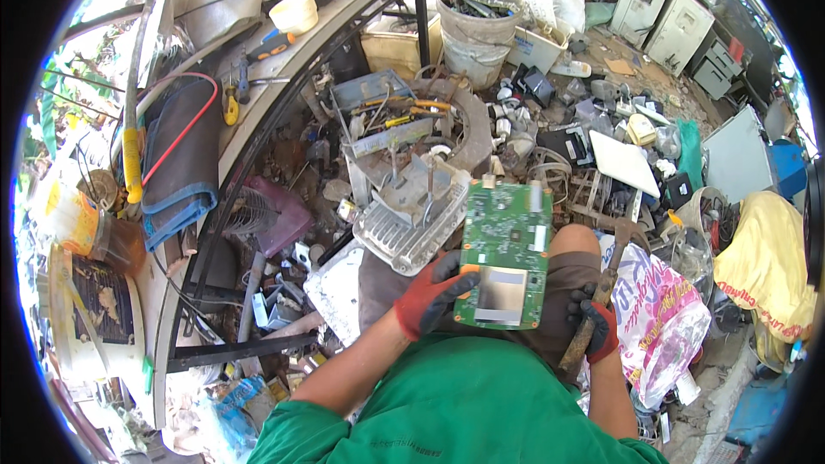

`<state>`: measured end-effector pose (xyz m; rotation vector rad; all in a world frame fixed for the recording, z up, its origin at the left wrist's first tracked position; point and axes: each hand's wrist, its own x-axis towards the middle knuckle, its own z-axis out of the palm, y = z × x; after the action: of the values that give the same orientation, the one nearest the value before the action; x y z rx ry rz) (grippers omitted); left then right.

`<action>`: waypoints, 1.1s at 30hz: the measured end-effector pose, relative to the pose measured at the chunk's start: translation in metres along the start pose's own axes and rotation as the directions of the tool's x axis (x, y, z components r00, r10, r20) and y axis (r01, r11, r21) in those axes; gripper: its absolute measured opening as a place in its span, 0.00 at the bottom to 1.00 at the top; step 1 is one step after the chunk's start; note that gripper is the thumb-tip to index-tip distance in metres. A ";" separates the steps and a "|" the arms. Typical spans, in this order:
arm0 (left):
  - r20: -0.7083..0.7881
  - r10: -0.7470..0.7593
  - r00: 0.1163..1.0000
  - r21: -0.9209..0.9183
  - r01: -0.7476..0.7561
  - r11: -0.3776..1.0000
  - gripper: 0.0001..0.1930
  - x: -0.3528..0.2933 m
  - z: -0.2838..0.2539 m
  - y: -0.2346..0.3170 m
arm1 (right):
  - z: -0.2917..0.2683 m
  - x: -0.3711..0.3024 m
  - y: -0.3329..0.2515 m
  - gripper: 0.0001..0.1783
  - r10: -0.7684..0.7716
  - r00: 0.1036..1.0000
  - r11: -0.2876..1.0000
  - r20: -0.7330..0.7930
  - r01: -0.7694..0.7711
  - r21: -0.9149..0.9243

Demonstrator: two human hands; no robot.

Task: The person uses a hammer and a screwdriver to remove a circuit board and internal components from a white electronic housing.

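Note:
My left hand (pixel 430 296), in a red and black glove, grips the lower left edge of a green circuit board (pixel 505 241). The board is held upright over my lap and carries a silvery metal plate near its bottom and connectors along its top edge. My gloved right hand (pixel 599 326) is closed around the handle of a hammer (pixel 608 282), whose rusty head points up and away beside my right knee. Just beyond the board's left side lies a grey finned metal housing (pixel 412 215), apparently resting near my knees.
A tool bin (pixel 387 120) holds screwdrivers ahead of me. Farther off stands a bucket (pixel 478 30) of scrap. A long bench (pixel 284 77) with tools curves along the left. Electronic scrap (pixel 559 137) covers the ground. Plastic bags (pixel 657 318) lie at the right.

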<state>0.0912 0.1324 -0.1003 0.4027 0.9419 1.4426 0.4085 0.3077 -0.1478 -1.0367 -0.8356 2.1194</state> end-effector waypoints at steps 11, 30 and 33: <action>0.111 0.288 0.951 -0.127 -0.273 0.953 0.15 0.135 0.056 0.167 | -0.001 -0.008 -0.006 0.20 -0.008 0.988 0.999 -0.152 0.013 0.033; -0.076 0.430 0.900 0.668 -0.274 0.692 0.18 0.011 0.012 0.133 | 0.003 -0.012 -0.020 0.20 0.037 0.990 0.998 -0.134 -0.030 0.055; -0.411 0.651 0.639 0.650 -0.296 0.700 0.12 -0.036 -0.045 0.049 | 0.002 -0.008 -0.014 0.20 0.024 0.993 0.999 -0.111 -0.019 0.045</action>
<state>0.0302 0.0920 -0.0801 0.6545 1.9236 1.8606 0.4144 0.3096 -0.1327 -1.1348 -0.7238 2.0672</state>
